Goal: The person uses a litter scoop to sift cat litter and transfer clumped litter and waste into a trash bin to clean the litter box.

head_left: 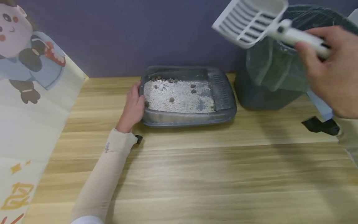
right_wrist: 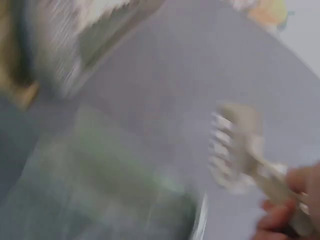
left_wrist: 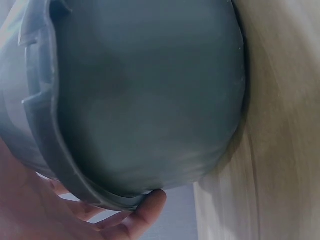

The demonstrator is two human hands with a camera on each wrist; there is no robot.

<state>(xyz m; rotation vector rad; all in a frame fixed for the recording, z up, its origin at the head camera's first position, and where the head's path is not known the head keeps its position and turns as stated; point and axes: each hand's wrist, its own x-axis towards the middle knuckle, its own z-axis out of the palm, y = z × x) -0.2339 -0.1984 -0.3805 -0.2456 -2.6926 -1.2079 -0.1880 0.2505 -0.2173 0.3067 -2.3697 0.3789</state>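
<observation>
My left hand grips the left end of a dark grey litter box. In the left wrist view its fingers curl around the rim. White litter covers much of the box floor, with several brown clumps on it, more of them along the back left. My right hand holds a white slotted litter scoop by its handle, up in the air at the upper right. Light shows between the scoop's slots, and nothing lies on it. The right wrist view is blurred, with the scoop at its right.
A dark bin with a translucent green liner stands just right of the litter box, below the scoop. Behind them rises a purple-grey wall. A white panel with cartoon drawings borders the wooden surface on the left.
</observation>
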